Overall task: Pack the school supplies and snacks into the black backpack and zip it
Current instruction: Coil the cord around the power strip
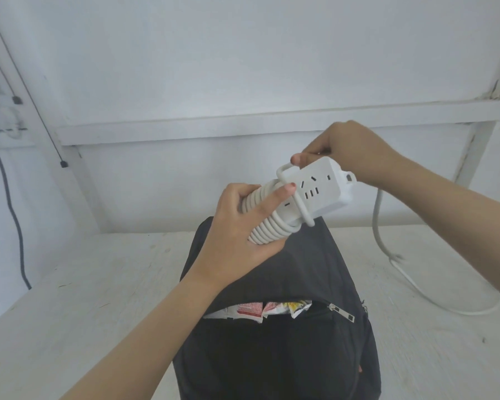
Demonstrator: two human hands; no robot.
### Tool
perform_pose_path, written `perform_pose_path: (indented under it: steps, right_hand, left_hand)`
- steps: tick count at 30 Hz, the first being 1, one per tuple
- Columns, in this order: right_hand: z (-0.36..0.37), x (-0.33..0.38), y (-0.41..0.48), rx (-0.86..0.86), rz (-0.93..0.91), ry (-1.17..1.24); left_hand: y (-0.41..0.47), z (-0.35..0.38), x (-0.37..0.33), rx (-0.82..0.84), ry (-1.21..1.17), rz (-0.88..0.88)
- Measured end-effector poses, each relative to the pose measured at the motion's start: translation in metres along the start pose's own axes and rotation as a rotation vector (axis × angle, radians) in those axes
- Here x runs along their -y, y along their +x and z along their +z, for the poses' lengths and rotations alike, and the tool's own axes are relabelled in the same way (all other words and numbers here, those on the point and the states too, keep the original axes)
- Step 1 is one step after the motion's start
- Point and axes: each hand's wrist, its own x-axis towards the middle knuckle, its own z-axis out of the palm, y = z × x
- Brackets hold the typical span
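Black fabric backpack (315, 269) on white table (84, 284), zip part open, snack packets (272, 308) at the opening.
Above: left hand (234, 241) grips coil-wrapped white plastic power strip (321, 192); right hand (350, 151) pinches its white cable (376, 215).

Surface: we record a white, scuffed tabletop (98, 284). A black backpack (315, 269) lies flat on it at mid-table, with its zip partly open. To the right of the backpack, and apart from it, a white cable (468, 312) rests on the tabletop in a loose curve.

Black backpack (315, 272) (white power strip (324, 192))
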Motion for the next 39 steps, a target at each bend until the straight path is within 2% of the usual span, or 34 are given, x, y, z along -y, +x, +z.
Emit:
perform_pose_path:
  steps: [6,8,15,18,22,24,27,30,32,35,39]
  right_hand:
    - [0.021,-0.001,-0.005,0.022,0.117,-0.054]
    - [0.026,0.001,-0.012,0.032,0.152,0.0]
    - [0.06,0.001,-0.038,0.084,0.127,0.106]
    - [0.066,0.002,-0.047,0.117,0.202,0.277]
    - [0.07,0.002,-0.057,0.289,0.222,0.822]
    - [0.07,0.001,-0.06,0.304,0.214,0.879]
    - [0.068,0.002,-0.063,0.206,0.159,0.659]
    - [0.055,0.008,-0.067,0.021,0.003,0.236]
    - [0.042,0.016,-0.072,-0.041,-0.097,-0.112]
    - [0.031,0.026,-0.077,-0.021,-0.226,-0.539]
    - [0.034,0.036,-0.078,0.051,-0.376,-0.72]
  left_hand:
    - [-0.011,0.002,0.012,0.006,-0.019,-0.148]
    - [-0.012,0.002,0.012,0.005,-0.05,-0.212]
    - [-0.005,-0.001,0.019,-0.13,-0.109,-0.471]
    - [-0.001,0.0,0.025,-0.164,-0.106,-0.532]
    - [0.0,0.006,0.031,-0.236,-0.253,-0.67]
    - [-0.002,0.012,0.033,-0.247,-0.246,-0.712]
    - [-0.002,0.018,0.034,-0.233,-0.203,-0.742]
    - [0.0,0.023,0.033,-0.201,-0.121,-0.725]
    - [0.0,0.025,0.029,-0.162,-0.056,-0.672]
    - [0.0,0.028,0.026,-0.105,-0.01,-0.617]
    - [0.0,0.029,0.023,-0.037,0.016,-0.565]
